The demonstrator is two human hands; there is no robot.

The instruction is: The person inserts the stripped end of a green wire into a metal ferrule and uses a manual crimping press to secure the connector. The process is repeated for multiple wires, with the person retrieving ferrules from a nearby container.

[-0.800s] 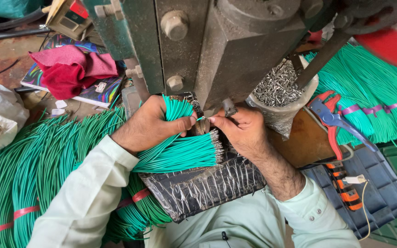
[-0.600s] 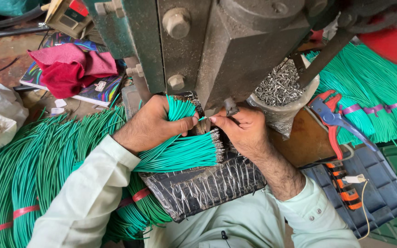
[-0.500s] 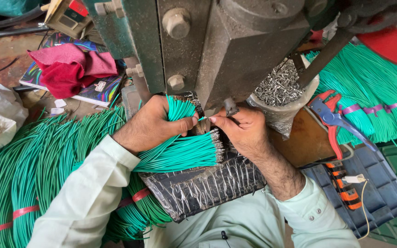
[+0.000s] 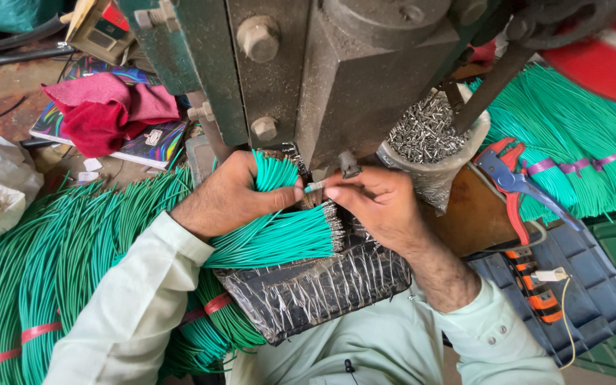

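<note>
left hand (image 4: 226, 196) gripping a green wire bundle (image 4: 279, 239) lying left-right mid-frame, right hand (image 4: 376, 203) pinching one green wire (image 4: 314, 187), tip pointing left under the press (image 4: 351, 78)

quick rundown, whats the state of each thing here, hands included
left hand: closed around a bundle of green wires
right hand: pinching a single wire under the press
container of metal terminals: open, full
red cloth: crumpled on a book
red-handled cutters: lying unused
</note>
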